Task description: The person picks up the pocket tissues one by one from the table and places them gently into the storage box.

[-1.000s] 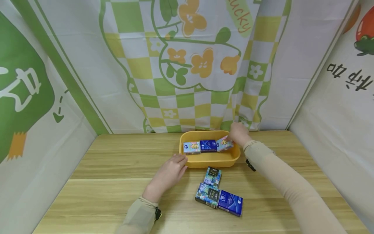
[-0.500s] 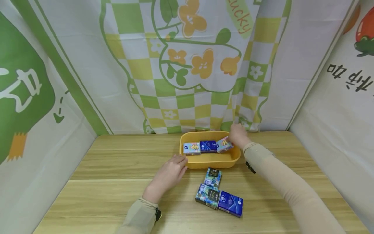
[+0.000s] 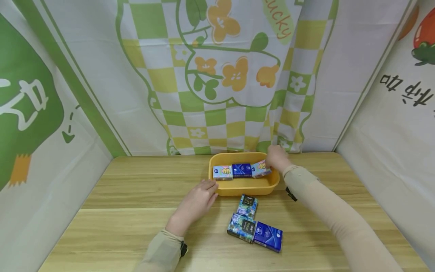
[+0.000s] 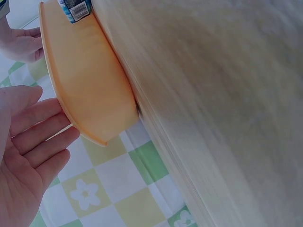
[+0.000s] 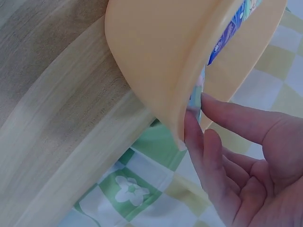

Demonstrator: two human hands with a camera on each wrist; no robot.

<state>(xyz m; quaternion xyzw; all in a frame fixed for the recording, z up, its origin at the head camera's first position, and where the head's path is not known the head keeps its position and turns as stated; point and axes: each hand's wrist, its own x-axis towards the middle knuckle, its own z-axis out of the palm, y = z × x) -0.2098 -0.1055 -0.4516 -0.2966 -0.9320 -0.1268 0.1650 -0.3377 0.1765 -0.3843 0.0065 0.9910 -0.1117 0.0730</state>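
Note:
A yellow plastic bin [image 3: 245, 191] stands at the back of the table, with three small tissue packs in a row along its far side. At the row's right end my right hand [image 3: 279, 158] pinches a pastel cartoon tissue pack [image 3: 260, 169] between thumb and index finger, its end angled upward. Beside it lie a dark blue pack [image 3: 242, 170] and another pastel pack [image 3: 222, 172]. My left hand [image 3: 198, 199] rests its fingertips on the bin's front left corner; in the left wrist view the fingers [image 4: 45, 130] are extended along the rim.
In front of the bin lie two flowery packs with black labels, one [image 3: 247, 206] near the bin and one [image 3: 241, 226] nearer me. A blue pack [image 3: 268, 236] abuts the latter. A checked curtain [image 3: 217, 124] hangs right behind the table [image 3: 142, 189].
The right hand has lowered slightly, and the pastel pack in its fingers lies a little flatter in the bin. My left hand stays at the bin's corner.

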